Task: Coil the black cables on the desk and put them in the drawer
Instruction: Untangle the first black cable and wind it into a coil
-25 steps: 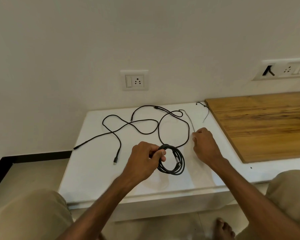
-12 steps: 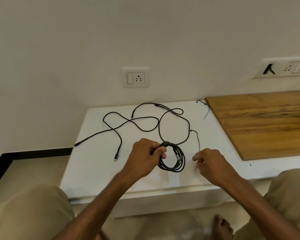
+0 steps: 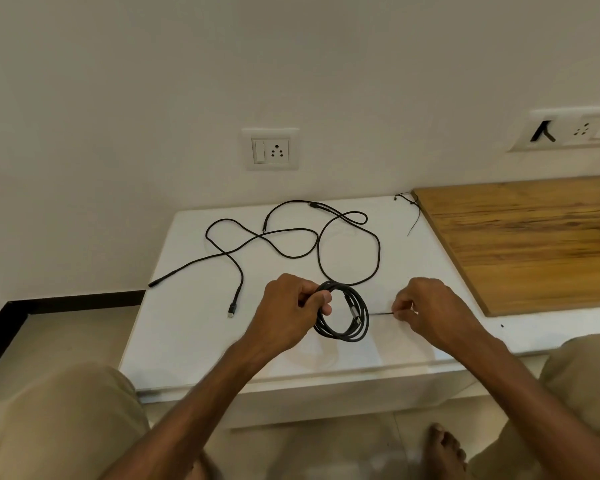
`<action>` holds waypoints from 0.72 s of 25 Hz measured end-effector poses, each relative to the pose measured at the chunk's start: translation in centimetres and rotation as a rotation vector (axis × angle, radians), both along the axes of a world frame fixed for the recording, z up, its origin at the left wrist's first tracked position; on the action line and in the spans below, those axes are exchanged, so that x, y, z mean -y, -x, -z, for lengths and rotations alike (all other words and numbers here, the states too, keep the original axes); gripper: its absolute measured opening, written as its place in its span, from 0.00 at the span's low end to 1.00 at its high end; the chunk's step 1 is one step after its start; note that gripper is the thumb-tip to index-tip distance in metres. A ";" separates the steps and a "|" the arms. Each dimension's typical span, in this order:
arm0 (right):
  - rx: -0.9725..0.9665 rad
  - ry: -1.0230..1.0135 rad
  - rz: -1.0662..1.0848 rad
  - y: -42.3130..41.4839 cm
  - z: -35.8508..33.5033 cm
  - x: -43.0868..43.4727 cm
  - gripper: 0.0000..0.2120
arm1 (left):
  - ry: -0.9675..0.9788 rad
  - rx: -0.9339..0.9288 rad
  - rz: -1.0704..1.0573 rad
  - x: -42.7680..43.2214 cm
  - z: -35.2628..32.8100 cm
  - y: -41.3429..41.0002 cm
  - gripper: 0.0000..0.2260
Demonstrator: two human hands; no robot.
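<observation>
Left hand [image 3: 288,315] fingers curl round the coil's [image 3: 362,320] left side near the surface's [image 3: 187,341] front edge. Right hand [image 3: 428,311] fingers pinch a thin strand [image 3: 381,313] running from the coil.

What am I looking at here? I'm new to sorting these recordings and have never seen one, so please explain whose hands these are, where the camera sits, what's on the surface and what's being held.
There is no machine here: a person works with two bare hands. The picture comes from a wide-angle camera worn on their head, looking forward and down, so the arms enter from the bottom. The left hand grips a coiled cable over a white desk. The right hand pinches a thin black strand that runs toward the coil; whether it is a tie or the cable's end is hard to tell. Behind them, loose black cable lies in loops on the desk. A wooden board lies to the right, and a wall socket sits above.
</observation>
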State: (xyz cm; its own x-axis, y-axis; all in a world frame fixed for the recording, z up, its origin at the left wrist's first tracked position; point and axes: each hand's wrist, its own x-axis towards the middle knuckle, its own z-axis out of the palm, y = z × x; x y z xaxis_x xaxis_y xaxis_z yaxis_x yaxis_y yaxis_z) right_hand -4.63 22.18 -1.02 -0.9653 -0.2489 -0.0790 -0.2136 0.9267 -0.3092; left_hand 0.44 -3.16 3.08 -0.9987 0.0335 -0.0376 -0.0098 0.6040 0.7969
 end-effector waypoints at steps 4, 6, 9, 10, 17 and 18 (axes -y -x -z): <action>-0.087 -0.006 -0.043 -1.9 -0.5 0.6 0.02 | 0.005 0.004 -0.024 0.2 0.0 0.0 0.13; -0.050 0.192 0.024 -2.6 -1.4 0.9 0.01 | 0.002 0.002 -0.049 0.2 0.0 0.1 0.13; 0.056 0.603 0.154 -3.4 -3.8 2.2 0.02 | 0.008 -0.018 -0.077 0.3 0.2 0.2 0.13; 0.111 0.741 0.169 -3.7 -4.6 2.8 0.01 | 0.013 -0.024 -0.084 0.2 0.2 0.2 0.13; 0.419 0.844 0.178 -6.7 -4.7 6.2 0.03 | 0.088 -0.077 -0.106 -0.5 0.6 -0.1 0.10; 0.450 0.851 0.200 -6.8 -4.6 6.4 0.04 | 0.097 -0.080 -0.104 -0.5 0.6 -0.2 0.11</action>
State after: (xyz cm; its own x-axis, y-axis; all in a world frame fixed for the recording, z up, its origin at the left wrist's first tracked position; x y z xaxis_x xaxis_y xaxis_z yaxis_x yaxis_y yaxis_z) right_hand 2.17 15.74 3.54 -0.9196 -0.2280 -0.3198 0.2243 0.3636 -0.9042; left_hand 0.59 -2.65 2.50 -0.9966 -0.0704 0.0439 -0.0155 0.6773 0.7355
